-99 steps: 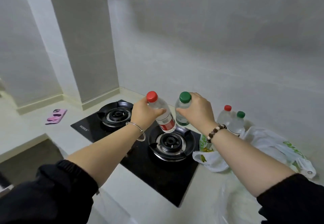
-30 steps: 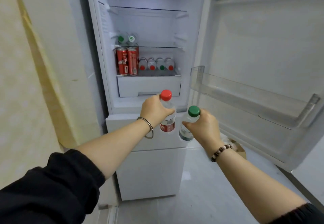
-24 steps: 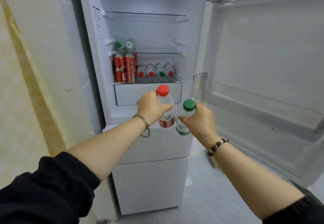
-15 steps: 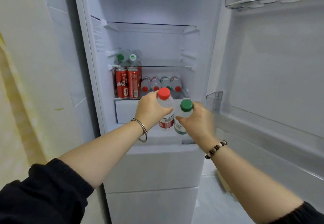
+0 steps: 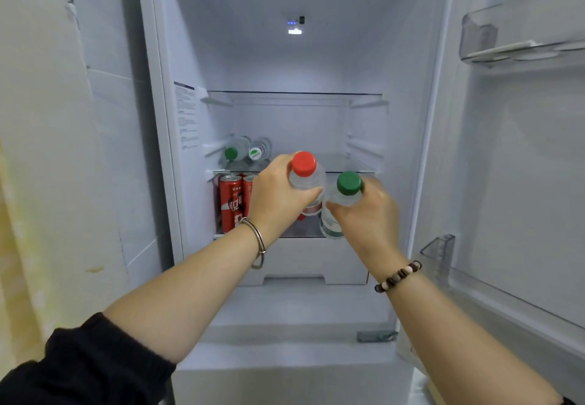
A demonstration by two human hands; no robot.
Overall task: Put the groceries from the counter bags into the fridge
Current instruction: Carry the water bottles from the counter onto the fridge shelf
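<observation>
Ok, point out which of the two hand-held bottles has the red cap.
The red-capped bottle is the one gripped by the left hand. The right hand holds the green-capped bottle, slightly lower and beside it.

Middle shelf [image 5: 354,164]: lying bottles [image 5: 247,151] block the left, right side open. Lower shelf [image 5: 300,236]: cans [image 5: 232,205] stand left. Top shelf [image 5: 294,97] free across.

Cool bluish light comes from a small lamp [image 5: 294,31] high above the left hand [image 5: 278,195]; far left of it, straight edges bow and soften.
</observation>
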